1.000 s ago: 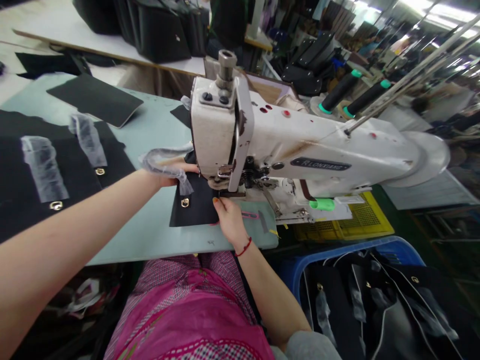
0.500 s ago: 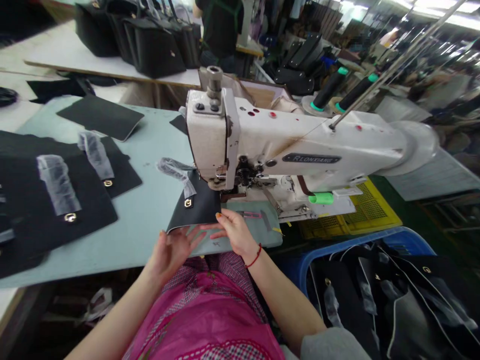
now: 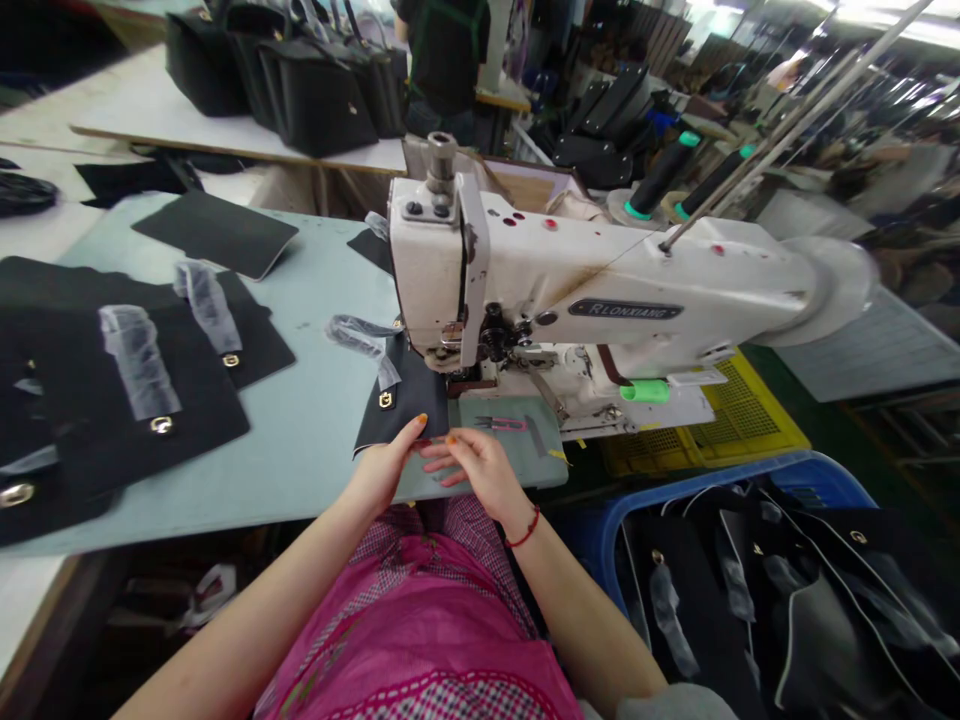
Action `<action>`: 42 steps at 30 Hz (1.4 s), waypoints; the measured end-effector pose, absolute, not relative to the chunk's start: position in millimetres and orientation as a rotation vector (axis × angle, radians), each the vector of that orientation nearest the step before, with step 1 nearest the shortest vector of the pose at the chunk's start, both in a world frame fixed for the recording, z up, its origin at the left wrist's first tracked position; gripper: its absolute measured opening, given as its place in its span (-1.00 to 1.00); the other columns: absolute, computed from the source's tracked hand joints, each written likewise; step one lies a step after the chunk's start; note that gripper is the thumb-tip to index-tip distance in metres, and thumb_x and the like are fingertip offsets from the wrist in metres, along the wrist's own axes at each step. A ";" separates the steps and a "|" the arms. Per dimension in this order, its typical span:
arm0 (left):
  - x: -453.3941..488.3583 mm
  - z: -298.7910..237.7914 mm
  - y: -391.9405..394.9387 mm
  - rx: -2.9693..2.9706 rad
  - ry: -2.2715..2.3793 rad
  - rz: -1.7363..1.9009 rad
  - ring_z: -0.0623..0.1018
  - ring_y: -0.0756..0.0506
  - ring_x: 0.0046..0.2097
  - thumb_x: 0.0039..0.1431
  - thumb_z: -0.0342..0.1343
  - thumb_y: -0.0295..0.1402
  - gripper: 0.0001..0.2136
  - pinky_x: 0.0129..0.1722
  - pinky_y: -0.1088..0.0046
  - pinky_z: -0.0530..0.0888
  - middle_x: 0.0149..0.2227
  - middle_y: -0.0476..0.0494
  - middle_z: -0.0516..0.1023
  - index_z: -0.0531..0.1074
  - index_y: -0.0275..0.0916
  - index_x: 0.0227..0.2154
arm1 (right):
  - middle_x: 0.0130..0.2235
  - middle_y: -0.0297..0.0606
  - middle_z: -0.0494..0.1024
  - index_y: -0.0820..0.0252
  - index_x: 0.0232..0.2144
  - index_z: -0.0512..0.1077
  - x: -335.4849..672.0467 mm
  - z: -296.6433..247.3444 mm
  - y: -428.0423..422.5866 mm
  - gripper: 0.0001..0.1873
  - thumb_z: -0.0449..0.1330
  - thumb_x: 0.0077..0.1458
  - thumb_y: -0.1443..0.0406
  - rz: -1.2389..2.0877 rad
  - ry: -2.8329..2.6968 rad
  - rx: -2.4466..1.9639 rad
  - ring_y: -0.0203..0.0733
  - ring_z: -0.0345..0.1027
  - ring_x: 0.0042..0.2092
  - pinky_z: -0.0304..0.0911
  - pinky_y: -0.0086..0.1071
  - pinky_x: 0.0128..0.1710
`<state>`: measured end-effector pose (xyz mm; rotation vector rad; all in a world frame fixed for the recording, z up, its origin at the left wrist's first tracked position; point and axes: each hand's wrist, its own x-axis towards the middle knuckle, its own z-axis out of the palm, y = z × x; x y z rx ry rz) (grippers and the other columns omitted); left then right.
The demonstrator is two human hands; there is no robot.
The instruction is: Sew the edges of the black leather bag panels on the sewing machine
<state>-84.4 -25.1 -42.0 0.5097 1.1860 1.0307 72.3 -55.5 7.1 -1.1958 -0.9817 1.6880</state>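
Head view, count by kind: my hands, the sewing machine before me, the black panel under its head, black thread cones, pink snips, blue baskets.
Left hand and right hand: 2
Sewing machine: 1
Black panel: 1
Black thread cones: 2
Pink snips: 1
Blue basket: 1
Total: 8

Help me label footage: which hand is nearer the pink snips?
Right: right hand close beside the pink snips; left hand farther left, at the black panel's edge.

Pretty packed workshop tbh. There's a long white-topped worktable point(image 3: 135, 105) at the back, loaded with black handbags point(image 3: 319, 105), and a person in a dark top point(image 3: 448, 55) just past it. Floor's point(image 3: 836, 425) dark green, bright strip lights point(image 3: 855, 12) up top, far end's blurry clutter.
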 end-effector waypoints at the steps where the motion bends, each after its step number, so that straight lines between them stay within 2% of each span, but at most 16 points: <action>1: -86.9 -44.5 -25.6 0.515 1.234 0.984 0.60 -0.34 -0.09 -0.08 0.36 -0.14 -0.65 -0.07 0.20 0.53 -0.31 -0.31 0.66 0.61 -0.33 -0.32 | -0.25 -0.12 0.63 0.24 -0.22 0.43 72.1 7.4 -54.3 -0.58 0.15 0.17 -0.02 1.679 -0.974 -1.218 -0.24 0.54 -0.36 0.35 -0.51 -0.49; 6: -90.1 -42.1 -24.5 0.572 1.330 0.882 0.55 -0.21 -0.34 -0.13 0.37 -0.06 -0.64 -0.29 0.33 0.47 -0.50 -0.22 0.56 0.54 -0.32 -0.55 | -0.48 -0.20 0.58 0.27 -0.37 0.41 64.6 1.3 -41.0 -0.51 0.10 0.16 -0.08 1.647 -0.991 -1.318 -0.31 0.45 -0.52 0.18 -0.57 -0.62; 10: -84.3 -29.7 -24.0 0.593 1.160 0.937 0.40 -0.05 -0.44 -0.10 0.35 -0.04 -0.59 -0.33 0.42 0.38 -0.56 -0.09 0.42 0.42 -0.29 -0.67 | -0.56 -0.31 0.51 0.24 -0.46 0.39 58.8 -6.3 -36.5 -0.53 0.14 0.13 -0.07 1.530 -1.003 -1.326 -0.37 0.34 -0.58 0.10 -0.57 -0.65; 15: -81.3 -24.1 -25.0 0.491 1.037 0.964 0.30 0.02 -0.50 -0.07 0.35 -0.08 -0.61 -0.45 0.47 0.31 -0.59 -0.02 0.33 0.39 -0.31 -0.65 | -0.52 -0.34 0.50 0.22 -0.47 0.35 56.3 -8.6 -40.4 -0.55 0.17 0.09 -0.07 1.552 -0.915 -1.283 -0.39 0.33 -0.55 0.10 -0.58 -0.65; 19: -82.4 -24.5 -25.2 0.441 0.964 0.936 0.34 0.01 -0.49 -0.09 0.37 -0.10 -0.61 -0.41 0.44 0.37 -0.58 -0.03 0.35 0.38 -0.31 -0.64 | -0.50 -0.35 0.51 0.22 -0.40 0.38 53.5 -9.8 -42.2 -0.53 0.21 0.03 -0.09 1.709 -0.773 -1.195 -0.39 0.33 -0.55 0.12 -0.58 -0.65; 22: -81.3 -23.6 -25.8 0.511 0.959 0.908 0.36 -0.02 -0.48 -0.07 0.34 -0.04 -0.57 -0.40 0.39 0.39 -0.59 -0.04 0.33 0.34 -0.28 -0.66 | -0.53 -0.36 0.49 0.22 -0.46 0.36 52.8 -10.0 -41.9 -0.54 0.23 0.02 -0.07 1.665 -0.780 -1.189 -0.40 0.31 -0.57 0.12 -0.57 -0.65; 29: -75.3 -18.6 -28.7 0.525 1.085 0.925 0.17 0.08 -0.56 -0.17 0.39 -0.05 -0.53 -0.56 0.51 0.19 -0.65 0.07 0.17 0.27 -0.28 -0.69 | -0.59 -0.39 0.45 0.20 -0.53 0.32 60.9 -3.4 -41.1 -0.56 0.20 0.09 -0.04 1.520 -0.963 -1.230 -0.42 0.25 -0.60 0.18 -0.54 -0.57; 34: -78.3 -23.4 -28.3 0.469 1.081 0.919 0.16 0.09 -0.54 -0.20 0.43 -0.11 -0.56 -0.56 0.53 0.19 -0.64 0.07 0.19 0.33 -0.32 -0.68 | -0.59 -0.39 0.45 0.19 -0.53 0.30 61.1 -1.6 -41.3 -0.58 0.21 0.09 -0.01 1.498 -0.969 -1.269 -0.40 0.26 -0.60 0.20 -0.53 -0.56; 39: -80.1 -33.4 -24.9 0.444 1.162 0.934 0.26 0.06 -0.49 -0.20 0.44 -0.13 -0.60 -0.48 0.52 0.29 -0.59 0.00 0.30 0.40 -0.34 -0.66 | -0.60 -0.40 0.44 0.19 -0.54 0.31 59.1 -4.1 -38.8 -0.58 0.18 0.12 -0.01 1.470 -0.984 -1.287 -0.41 0.26 -0.60 0.18 -0.53 -0.56; 42: -79.8 -35.9 -20.0 0.514 1.177 0.936 0.21 0.06 -0.51 -0.14 0.40 -0.11 -0.58 -0.50 0.52 0.25 -0.61 0.03 0.25 0.35 -0.32 -0.68 | -0.60 -0.38 0.44 0.20 -0.55 0.33 58.9 -6.3 -33.7 -0.58 0.18 0.12 -0.01 1.463 -0.981 -1.283 -0.40 0.26 -0.60 0.17 -0.53 -0.58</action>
